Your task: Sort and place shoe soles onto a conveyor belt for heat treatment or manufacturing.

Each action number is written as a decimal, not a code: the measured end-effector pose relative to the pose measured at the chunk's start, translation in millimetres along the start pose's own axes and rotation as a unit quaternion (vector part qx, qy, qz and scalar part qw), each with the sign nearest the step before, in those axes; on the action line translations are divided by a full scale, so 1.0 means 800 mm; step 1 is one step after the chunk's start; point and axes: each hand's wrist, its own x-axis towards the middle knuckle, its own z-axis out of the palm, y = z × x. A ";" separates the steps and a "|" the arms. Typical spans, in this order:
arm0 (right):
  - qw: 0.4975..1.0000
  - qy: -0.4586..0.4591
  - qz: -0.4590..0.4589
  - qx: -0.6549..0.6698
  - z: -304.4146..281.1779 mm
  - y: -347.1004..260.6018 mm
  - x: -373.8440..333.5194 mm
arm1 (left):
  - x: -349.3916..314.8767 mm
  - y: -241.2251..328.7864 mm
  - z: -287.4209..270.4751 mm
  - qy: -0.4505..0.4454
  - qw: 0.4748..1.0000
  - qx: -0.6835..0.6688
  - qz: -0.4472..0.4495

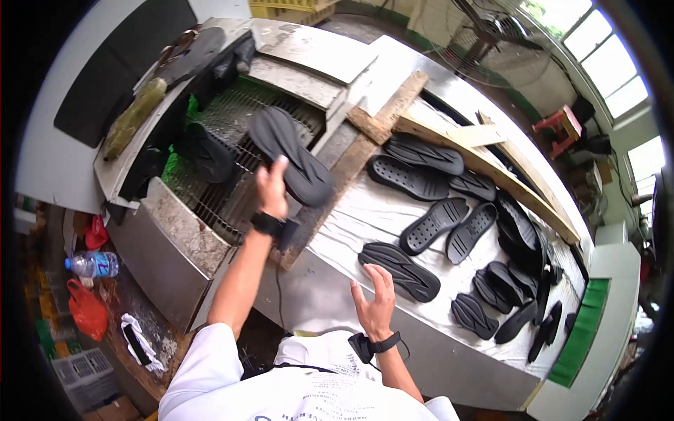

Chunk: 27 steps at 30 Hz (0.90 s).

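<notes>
A white shirt (302,382) lies nearest the camera. Ahead and to the right spreads the cloth-covered worktop (344,228), with black soles laid about its far and right parts; to the left is an open machine with a wire mesh bed (228,119), a dark sole (210,156) at its left side. A rough wooden board (340,189) runs between the two. The held sole (296,158) is over the mesh bed's right side, its long axis slanting from far left to near right, toward the board. It reaches beyond and to the right of the left hand (271,188), clearly the nearer one, which is closed on its edge, thumb uppermost. The right hand (374,305) is open and holds nothing, fingers spread by the nearest sole (404,274), whose axis slants the same way but less steeply; whether they touch, I cannot tell.
</notes>
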 end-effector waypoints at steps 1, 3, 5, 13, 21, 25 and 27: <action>1.000 0.004 0.018 -0.001 -0.002 0.014 -0.001 | 0.045 0.017 -0.013 -0.005 0.999 0.020 0.037; 0.998 0.002 0.063 -0.030 -0.002 0.060 -0.005 | 0.116 0.032 -0.049 0.152 0.930 0.297 0.154; 0.988 0.015 0.075 -0.137 -0.018 0.100 -0.004 | 0.140 0.036 -0.077 0.218 0.754 0.552 0.280; 0.907 -0.115 0.089 -0.395 -0.050 0.262 0.010 | -0.198 -0.084 0.024 -0.235 0.910 0.337 0.057; 0.964 -0.185 0.161 -0.103 -0.032 0.127 -0.020 | -0.328 -0.139 0.079 -0.238 0.925 0.111 -0.275; 0.977 -0.127 0.161 0.061 -0.028 0.178 0.027 | -0.279 -0.115 0.055 -0.177 0.953 0.148 -0.198; 0.989 -0.031 0.133 -0.063 -0.019 0.215 0.077 | -0.250 -0.083 0.051 -0.171 0.956 0.118 -0.208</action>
